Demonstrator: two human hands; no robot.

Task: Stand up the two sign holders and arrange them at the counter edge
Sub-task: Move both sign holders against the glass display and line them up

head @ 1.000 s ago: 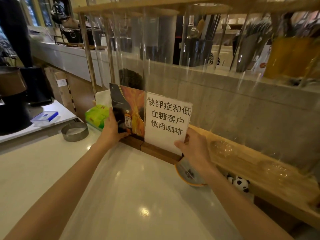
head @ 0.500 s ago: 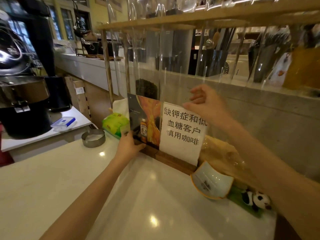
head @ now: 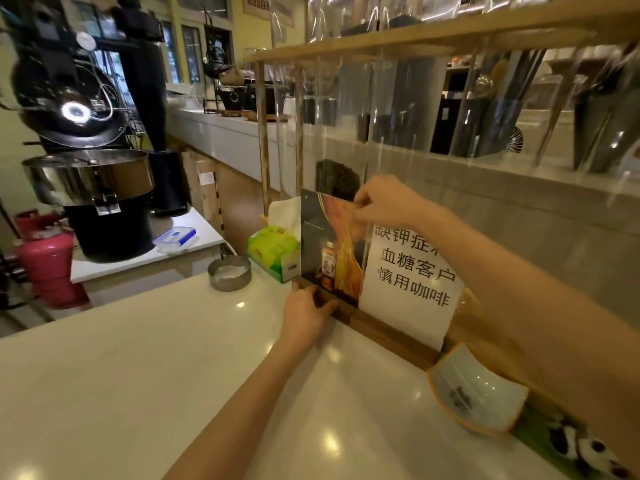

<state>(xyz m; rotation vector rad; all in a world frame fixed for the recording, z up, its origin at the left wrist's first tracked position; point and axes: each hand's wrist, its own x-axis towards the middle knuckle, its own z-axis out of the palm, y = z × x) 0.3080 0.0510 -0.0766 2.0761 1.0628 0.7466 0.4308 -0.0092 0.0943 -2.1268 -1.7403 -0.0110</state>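
Left hand point(head: 304, 315) grips poster sign holder point(head: 330, 251) base; right hand point(head: 384, 202) pinches top.

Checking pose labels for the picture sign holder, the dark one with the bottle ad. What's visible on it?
The picture sign holder stands upright at the counter's far edge: a glossy clear panel showing a dark and orange poster with a bottle, set in a dark wooden base. The left hand grips the base's near left end; the right hand pinches the panel's top right corner. The white text sign holder overlaps its right side, and a green tissue pack sits just left.
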